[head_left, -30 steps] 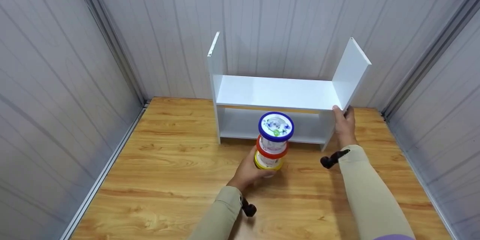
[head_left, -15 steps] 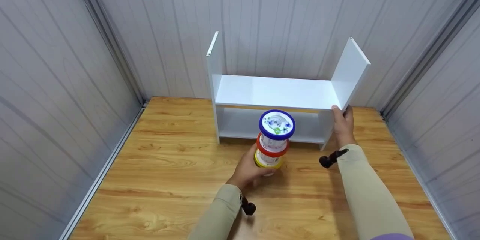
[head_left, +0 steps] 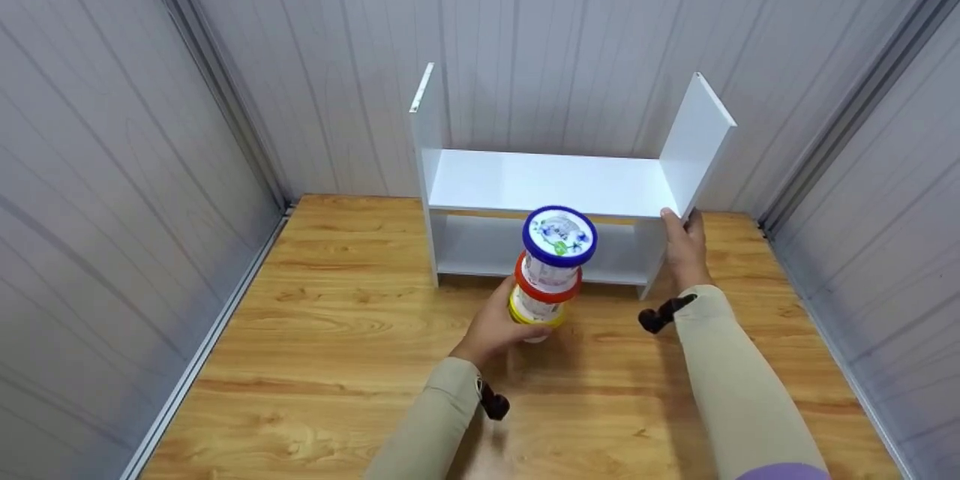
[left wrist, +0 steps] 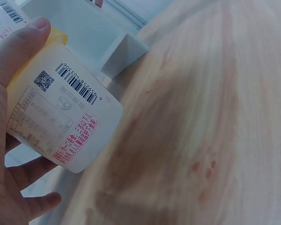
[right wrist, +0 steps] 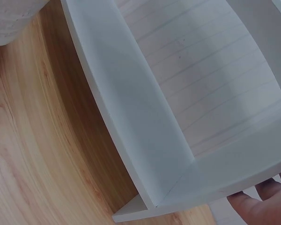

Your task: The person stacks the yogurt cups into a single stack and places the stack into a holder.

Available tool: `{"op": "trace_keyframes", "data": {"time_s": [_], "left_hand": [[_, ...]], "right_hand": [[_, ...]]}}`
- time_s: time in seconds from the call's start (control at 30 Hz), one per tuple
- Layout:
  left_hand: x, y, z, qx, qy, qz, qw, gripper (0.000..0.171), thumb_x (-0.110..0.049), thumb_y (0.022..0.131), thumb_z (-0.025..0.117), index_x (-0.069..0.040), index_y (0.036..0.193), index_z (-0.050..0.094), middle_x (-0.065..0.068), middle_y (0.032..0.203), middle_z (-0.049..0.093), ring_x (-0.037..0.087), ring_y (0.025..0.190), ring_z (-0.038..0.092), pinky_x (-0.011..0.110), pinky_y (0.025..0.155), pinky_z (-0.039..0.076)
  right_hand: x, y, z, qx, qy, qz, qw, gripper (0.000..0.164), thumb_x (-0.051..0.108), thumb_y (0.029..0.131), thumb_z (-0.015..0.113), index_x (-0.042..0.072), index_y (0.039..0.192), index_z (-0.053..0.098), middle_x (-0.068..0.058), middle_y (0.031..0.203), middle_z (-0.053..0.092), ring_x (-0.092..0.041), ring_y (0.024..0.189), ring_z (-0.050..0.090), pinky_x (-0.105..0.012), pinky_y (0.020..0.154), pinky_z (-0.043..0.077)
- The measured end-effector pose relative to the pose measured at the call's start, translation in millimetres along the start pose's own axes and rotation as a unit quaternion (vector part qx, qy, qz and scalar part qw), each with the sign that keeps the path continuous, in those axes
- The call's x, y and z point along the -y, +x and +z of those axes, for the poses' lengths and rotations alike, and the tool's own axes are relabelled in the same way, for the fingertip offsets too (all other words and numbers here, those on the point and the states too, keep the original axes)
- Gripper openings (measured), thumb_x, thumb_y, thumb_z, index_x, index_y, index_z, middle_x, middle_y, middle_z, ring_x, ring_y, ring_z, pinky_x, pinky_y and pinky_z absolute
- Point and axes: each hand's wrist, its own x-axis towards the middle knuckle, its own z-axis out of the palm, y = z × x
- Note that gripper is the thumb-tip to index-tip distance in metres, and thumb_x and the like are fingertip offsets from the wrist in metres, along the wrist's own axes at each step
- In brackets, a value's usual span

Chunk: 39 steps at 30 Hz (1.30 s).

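Three white tubs are stacked upright, one with a blue lid (head_left: 560,235) on top, one with a red lid (head_left: 548,281) in the middle, and one with a yellow lid (head_left: 536,313) at the bottom. My left hand (head_left: 496,326) grips the bottom tub, its thumb across the front. A barcode and red print show on that tub's side (left wrist: 68,110) in the left wrist view. The stack stands just in front of a white shelf (head_left: 555,180) and overlaps its lower level. My right hand (head_left: 684,247) holds the shelf's right side panel, thumb inside and fingers outside.
The shelf has two levels between tall side panels (head_left: 697,142), with no top board. It stands near the back wall (head_left: 360,52) on a wood-grain table (head_left: 315,330). Light panels enclose both sides. A black camera mount sits at each wrist.
My left hand has carried the stack of tubs slightly forward and right, closer to the shelf. The right hand keeps its hold on the side panel.
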Motion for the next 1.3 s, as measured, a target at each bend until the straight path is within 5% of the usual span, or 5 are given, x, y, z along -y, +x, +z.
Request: {"op": "trace_keyframes", "data": {"time_s": [0.2,0.93,1.3], "left_hand": [[-9.4,6.3,-4.2,0.003,-0.007,0.030,0.9995,0.096,-0.038,0.066,0.096,-0.044,0.145,0.042,-0.016,0.134,0.058,0.010,0.122,0.057,0.043,0.109,0.043],[-57.1,18.8,-20.5,-0.021,0.000,-0.041,0.9989,0.089,-0.049,0.060,0.096,-0.049,0.135,0.048,-0.020,0.127,0.060,0.013,0.117,0.058,0.053,0.107,0.044],[-78.6,24.8,-25.2,-0.018,0.024,-0.005,0.9995,0.082,-0.047,0.067,0.093,-0.045,0.136,0.049,-0.019,0.124,0.062,0.011,0.113,0.060,0.046,0.103,0.047]], "right_hand": [[-1.0,3.0,0.6,0.004,0.005,0.008,1.000,0.078,0.043,0.104,0.043,0.020,0.164,-0.001,-0.009,0.170,0.004,-0.029,0.154,0.011,-0.048,0.124,0.013],[-7.3,14.6,-0.8,0.000,0.004,0.019,1.000,0.075,0.046,0.104,0.042,0.024,0.164,0.002,-0.007,0.169,0.008,-0.028,0.153,0.013,-0.050,0.123,0.014],[-3.6,8.1,2.0,-0.003,0.016,0.015,1.000,0.077,0.046,0.103,0.043,0.021,0.164,0.002,-0.010,0.169,0.009,-0.031,0.152,0.016,-0.052,0.122,0.016]]}}
